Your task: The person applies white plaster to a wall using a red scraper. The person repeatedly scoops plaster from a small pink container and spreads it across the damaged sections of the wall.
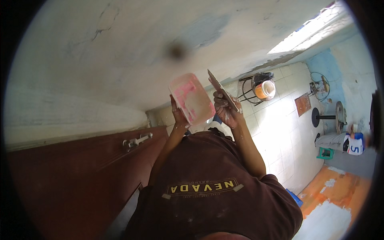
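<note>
My left hand (178, 112) grips a pink, translucent rectangular plastic container (197, 100) by its side; pink and whitish smears show inside it. In my right hand (224, 107) is a flat metal trowel or scraper (220, 86), held tilted just right of the container, with whitish residue on its blade and my fingers. The two tools are slightly apart. The plastered wall (132, 56), with cracks and bluish patches, fills the view above both hands.
A brown door (68, 172) with a handle (134, 142) is at left. Right, on the tiled floor (276, 132), stand a stool (248, 96) bearing a bucket (264, 92), a fan (320, 83) and a green stool (325, 153). Another person (344, 142) is at far right, near an orange patched surface (340, 184).
</note>
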### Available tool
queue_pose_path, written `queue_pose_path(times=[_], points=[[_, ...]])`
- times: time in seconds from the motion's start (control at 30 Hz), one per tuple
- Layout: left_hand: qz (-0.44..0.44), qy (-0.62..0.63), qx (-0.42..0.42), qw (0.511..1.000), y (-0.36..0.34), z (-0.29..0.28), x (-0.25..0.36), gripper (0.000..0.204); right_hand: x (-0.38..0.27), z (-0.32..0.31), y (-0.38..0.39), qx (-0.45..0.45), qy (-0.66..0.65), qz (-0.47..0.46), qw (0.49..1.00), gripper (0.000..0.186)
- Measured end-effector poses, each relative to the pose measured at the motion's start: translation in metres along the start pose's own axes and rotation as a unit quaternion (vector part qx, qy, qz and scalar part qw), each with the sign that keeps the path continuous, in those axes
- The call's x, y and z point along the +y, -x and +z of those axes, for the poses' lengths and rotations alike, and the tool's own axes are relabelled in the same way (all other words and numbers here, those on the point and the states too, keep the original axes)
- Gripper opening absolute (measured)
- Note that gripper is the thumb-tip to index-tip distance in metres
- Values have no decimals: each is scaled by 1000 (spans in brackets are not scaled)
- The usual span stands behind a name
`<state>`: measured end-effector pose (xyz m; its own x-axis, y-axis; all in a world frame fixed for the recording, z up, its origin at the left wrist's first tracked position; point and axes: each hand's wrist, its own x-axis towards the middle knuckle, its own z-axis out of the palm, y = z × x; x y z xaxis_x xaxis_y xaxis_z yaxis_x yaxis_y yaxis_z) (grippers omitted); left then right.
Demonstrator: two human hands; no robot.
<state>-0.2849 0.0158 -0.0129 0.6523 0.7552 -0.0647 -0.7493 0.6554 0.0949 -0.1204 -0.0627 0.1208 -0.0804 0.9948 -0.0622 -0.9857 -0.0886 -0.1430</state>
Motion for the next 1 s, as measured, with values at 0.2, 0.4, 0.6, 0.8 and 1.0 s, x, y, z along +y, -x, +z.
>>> queue_pose_path(times=[0.2,0.4,0.6,0.8,1.0], points=[[21,3,43,999,7,-23,6,73,7,-11,4,120,174,-116,971,43],[38,-23,16,999,24,-88,23,69,26,-18,14,-87,183,-189,961,71],[51,-27,37,998,31,-39,18,65,2,-20,20,133,353,-238,895,46],[51,-59,7,997,25,-31,11,66,-43,-24,1,59,485,-380,786,24],[39,-24,23,999,18,-12,-5,60,-153,53,-27,159,723,-372,561,23]])
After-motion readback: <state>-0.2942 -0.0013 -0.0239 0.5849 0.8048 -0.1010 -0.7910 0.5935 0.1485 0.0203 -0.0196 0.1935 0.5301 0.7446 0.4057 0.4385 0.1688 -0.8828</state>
